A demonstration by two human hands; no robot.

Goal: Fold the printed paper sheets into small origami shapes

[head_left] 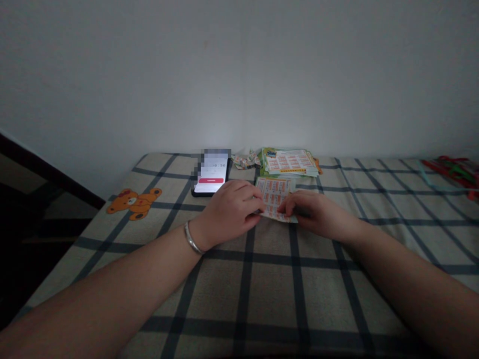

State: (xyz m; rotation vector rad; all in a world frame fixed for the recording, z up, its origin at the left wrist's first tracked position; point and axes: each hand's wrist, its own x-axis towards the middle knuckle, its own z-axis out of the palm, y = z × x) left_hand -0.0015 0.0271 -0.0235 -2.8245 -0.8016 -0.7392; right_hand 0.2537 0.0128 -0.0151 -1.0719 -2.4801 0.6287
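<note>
A small printed paper sheet (pixel 275 192) with orange and white blocks of text lies between my hands, its near edge slightly raised. My left hand (pixel 237 207), with a silver bangle (pixel 191 238) at the wrist, pinches the sheet's near left corner. Curled over the near right part is my right hand (pixel 309 209), its fingers closed on the paper there. Just beyond the sheet sits a stack of similar printed sheets (pixel 290 162) with green edges. Crumpled or folded paper pieces (pixel 247 159) lie to the left of that stack.
A phone (pixel 211 172) with a lit timer screen stands beyond my left hand. An orange bear figure (pixel 133 203) shows at the left on the checked cloth (pixel 220 299). Red and green items (pixel 454 172) lie at the far right. A pale wall (pixel 239 75) rises behind.
</note>
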